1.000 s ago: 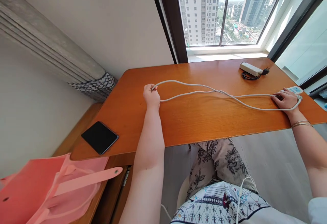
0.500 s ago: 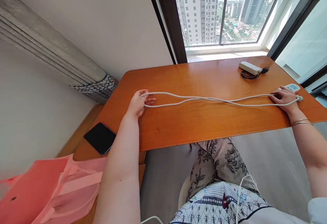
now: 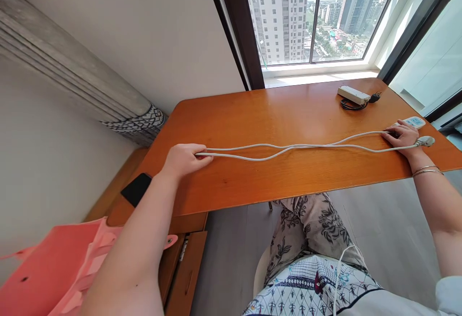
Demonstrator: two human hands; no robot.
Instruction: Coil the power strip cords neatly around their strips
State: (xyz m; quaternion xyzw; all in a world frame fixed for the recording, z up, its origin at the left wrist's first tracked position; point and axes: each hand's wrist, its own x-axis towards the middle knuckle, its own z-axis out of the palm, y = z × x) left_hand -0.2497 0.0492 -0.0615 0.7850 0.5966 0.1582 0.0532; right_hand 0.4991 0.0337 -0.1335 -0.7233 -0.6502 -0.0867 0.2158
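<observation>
A white power cord [image 3: 303, 146] stretches in two strands across the wooden desk [image 3: 231, 181]. My left hand [image 3: 186, 157] is closed around its folded end at the left, thumb pressed against the strands. On the right, my right hand [image 3: 402, 136] is curled over the cord, beside a white block with a pale-blue patterned face [image 3: 415, 122] that it partly covers. The cord's white plug [image 3: 426, 141] lies by my right wrist. The two strands meet near mid-length and part again toward each hand.
A pale adapter [image 3: 353, 95] with a coiled black cable sits at the back right, below the window. To the left, a dark tablet-like slab [image 3: 136, 189] is partly behind my left forearm. A pink bag [image 3: 68, 263] stands at lower left, near a wooden drawer [image 3: 189, 277].
My left hand has moved left and toward me and closed around the cord's loop, pulling the strands straighter and closer together. The plug has shifted slightly right; my right hand stays nearly still.
</observation>
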